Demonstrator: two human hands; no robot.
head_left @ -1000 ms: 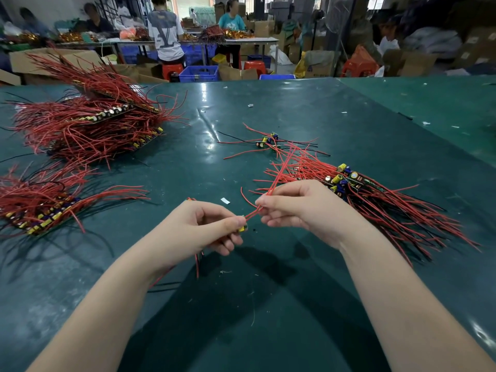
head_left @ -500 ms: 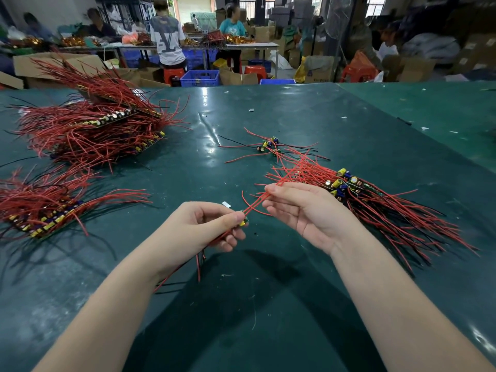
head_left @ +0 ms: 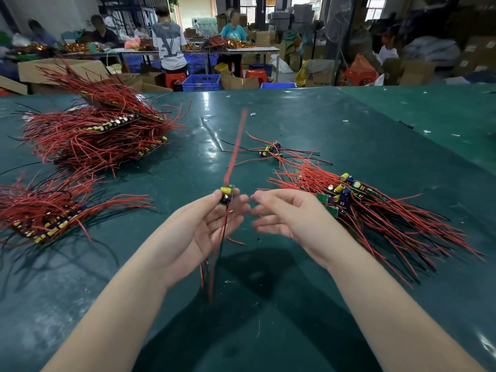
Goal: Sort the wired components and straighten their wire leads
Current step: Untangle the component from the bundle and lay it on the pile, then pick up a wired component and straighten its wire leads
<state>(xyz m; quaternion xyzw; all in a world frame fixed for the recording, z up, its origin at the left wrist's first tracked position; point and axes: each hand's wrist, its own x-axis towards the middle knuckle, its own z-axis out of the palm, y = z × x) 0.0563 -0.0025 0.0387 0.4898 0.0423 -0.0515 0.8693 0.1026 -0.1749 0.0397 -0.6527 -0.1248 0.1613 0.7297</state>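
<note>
My left hand (head_left: pixel 206 224) pinches a small wired component (head_left: pixel 226 194) with a yellow capacitor at its fingertips. Its red leads (head_left: pixel 236 146) stick up and away in a blurred streak, while red and black leads hang down past my palm. My right hand (head_left: pixel 284 214) hovers just right of it with fingers relaxed and holds nothing. An unsorted pile of components (head_left: pixel 357 208) with red and black leads lies right of my right hand. A few loose components (head_left: pixel 271 151) lie farther back.
Two stacks of components with red leads lie on the green table (head_left: pixel 295 122): a large one (head_left: pixel 99 135) at far left and a smaller one (head_left: pixel 45 213) at near left. Behind the table, people work among cardboard boxes, blue crates and red stools.
My right hand has let go of the red leads and drawn back open. The leads have sprung up and away from me. My left hand has turned palm-up and risen, still pinching the component.
</note>
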